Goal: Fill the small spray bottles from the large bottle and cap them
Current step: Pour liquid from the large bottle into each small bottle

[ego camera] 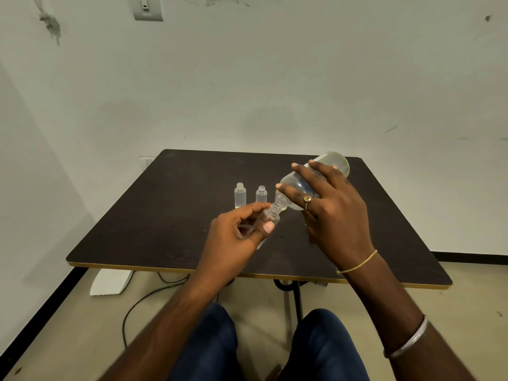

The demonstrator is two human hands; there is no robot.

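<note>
- Large bottle (316,176): gripped round its body by the right hand (330,215); tilted, with the neck lowered toward 7 o'clock.
- Small spray bottle (271,218): pinched between thumb and fingers of the left hand (236,235) above the table (154,224); its open mouth is met by the large bottle's neck.
- First standing bottle (240,195) and second standing bottle (261,194): uncapped and upright, at 11 o'clock of the held bottle.

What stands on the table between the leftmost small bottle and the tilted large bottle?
In the head view, a second uncapped small bottle stands upright there.
</note>
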